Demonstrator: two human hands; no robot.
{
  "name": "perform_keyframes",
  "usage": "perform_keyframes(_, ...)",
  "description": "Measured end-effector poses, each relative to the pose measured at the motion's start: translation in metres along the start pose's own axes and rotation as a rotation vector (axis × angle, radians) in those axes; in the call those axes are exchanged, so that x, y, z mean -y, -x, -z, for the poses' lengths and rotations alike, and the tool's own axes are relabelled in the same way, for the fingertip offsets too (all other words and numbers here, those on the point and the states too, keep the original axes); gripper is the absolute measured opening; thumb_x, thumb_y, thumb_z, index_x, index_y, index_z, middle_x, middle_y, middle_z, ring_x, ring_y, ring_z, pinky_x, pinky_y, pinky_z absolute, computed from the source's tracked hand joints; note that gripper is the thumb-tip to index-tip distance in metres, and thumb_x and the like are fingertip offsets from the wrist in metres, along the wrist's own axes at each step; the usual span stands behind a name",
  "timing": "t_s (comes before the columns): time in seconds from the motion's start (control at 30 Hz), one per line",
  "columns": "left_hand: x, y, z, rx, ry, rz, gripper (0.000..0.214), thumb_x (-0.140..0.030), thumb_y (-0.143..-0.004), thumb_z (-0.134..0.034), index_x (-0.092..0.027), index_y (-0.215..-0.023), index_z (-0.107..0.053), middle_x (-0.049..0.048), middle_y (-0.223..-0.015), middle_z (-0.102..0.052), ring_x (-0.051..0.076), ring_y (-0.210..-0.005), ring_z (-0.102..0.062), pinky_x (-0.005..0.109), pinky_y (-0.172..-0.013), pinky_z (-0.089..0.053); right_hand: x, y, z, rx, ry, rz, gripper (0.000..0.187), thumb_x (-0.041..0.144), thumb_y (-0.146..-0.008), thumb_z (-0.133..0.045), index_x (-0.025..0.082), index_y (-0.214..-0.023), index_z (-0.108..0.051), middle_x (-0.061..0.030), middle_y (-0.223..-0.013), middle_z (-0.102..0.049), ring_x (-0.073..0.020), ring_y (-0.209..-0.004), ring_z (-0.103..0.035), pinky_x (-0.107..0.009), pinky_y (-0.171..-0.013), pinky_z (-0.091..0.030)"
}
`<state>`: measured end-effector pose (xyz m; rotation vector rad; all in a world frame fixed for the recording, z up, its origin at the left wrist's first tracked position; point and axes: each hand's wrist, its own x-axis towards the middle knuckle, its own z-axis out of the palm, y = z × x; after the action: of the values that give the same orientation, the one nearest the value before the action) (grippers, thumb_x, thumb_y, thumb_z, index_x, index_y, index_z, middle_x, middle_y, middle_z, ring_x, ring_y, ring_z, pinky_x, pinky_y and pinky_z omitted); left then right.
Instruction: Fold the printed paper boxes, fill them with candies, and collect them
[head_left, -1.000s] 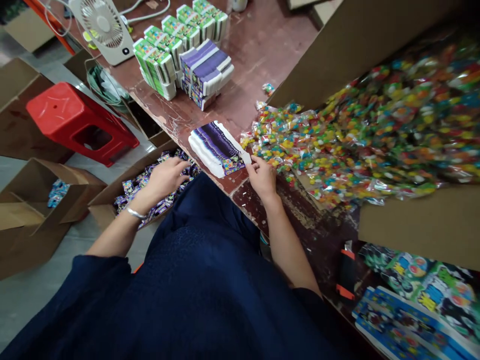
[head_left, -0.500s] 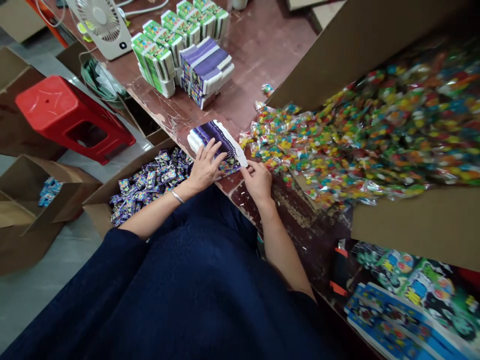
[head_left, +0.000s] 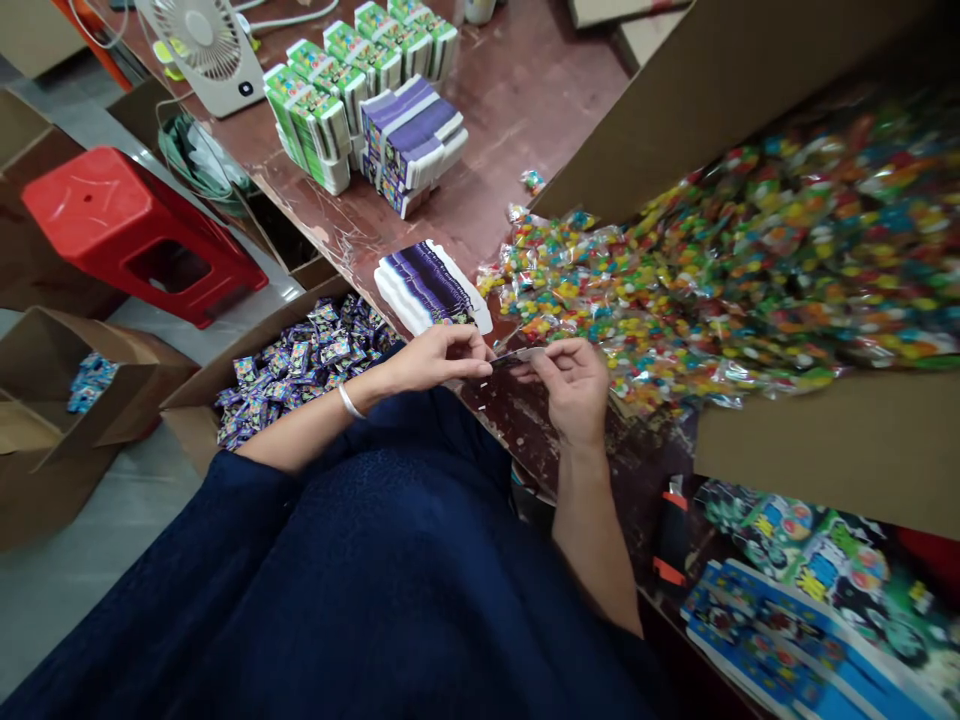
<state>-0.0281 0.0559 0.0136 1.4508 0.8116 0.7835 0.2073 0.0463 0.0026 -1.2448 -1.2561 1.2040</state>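
My left hand [head_left: 435, 358] and my right hand [head_left: 574, 388] hold one flat purple box blank [head_left: 517, 356] edge-on between them, just above the table's near edge. Both hands pinch it with closed fingers. Right behind them lies a fanned stack of flat purple blanks [head_left: 431, 288] on the brown table [head_left: 517, 110]. To the right a heap of clear bags of coloured candy [head_left: 675, 270] spills out of a big tipped cardboard box [head_left: 720, 80].
Folded green boxes [head_left: 315, 110] and purple boxes [head_left: 412, 135] stand at the back beside a small white fan [head_left: 202, 50]. Below the table's left edge a carton holds purple packets [head_left: 300, 360]. A red stool [head_left: 135, 235] and open cartons [head_left: 67, 400] stand on the floor. Printed blue-green sheets [head_left: 810, 600] lie at lower right.
My left hand came up from the carton of purple packets to the stack. Both hands then lifted one blank off the stack toward me.
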Motion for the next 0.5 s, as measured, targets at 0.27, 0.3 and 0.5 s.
perform_keyframes(0.27, 0.008, -0.004, -0.015, 0.207, 0.596, 0.166, 0.048, -0.041, -0.077, -0.089, -0.019, -0.117, -0.073, 0.0162, -0.118, -0.078, 0.025, -0.108, -0.077, 0.037, -0.090, -0.064, 0.021, 0.029, 0.004, -0.073, 0.291, 0.182, 0.045, 0.038, -0.088, -0.077, 0.030, -0.132, -0.068, -0.0028, -0.107, -0.071, -0.0140, -0.074, -0.068, -0.028, -0.064, -0.059)
perform_keyframes(0.3, 0.010, -0.004, -0.016, 0.198, 0.603, 0.160, 0.048, -0.041, -0.078, -0.089, -0.020, -0.118, -0.074, 0.0160, -0.119, -0.078, 0.024, -0.109, -0.077, 0.038, -0.091, -0.064, 0.021, 0.033, 0.004, -0.038, 0.349, 0.191, 0.047, 0.038, -0.089, -0.077, 0.030, -0.135, -0.068, -0.0010, -0.098, -0.069, -0.0133, -0.070, -0.064, -0.027, -0.062, -0.057)
perform_keyframes(0.5, 0.011, -0.002, -0.020, 0.264, 0.511, 0.153, 0.047, -0.044, -0.080, -0.087, -0.021, -0.119, -0.077, 0.0100, -0.109, -0.079, 0.018, -0.095, -0.076, 0.032, -0.085, -0.062, 0.023, 0.038, 0.006, 0.230, 0.261, 0.046, 0.035, 0.044, -0.087, -0.078, 0.025, -0.114, -0.066, 0.0091, -0.063, -0.058, -0.0104, -0.049, -0.050, -0.025, -0.052, -0.044)
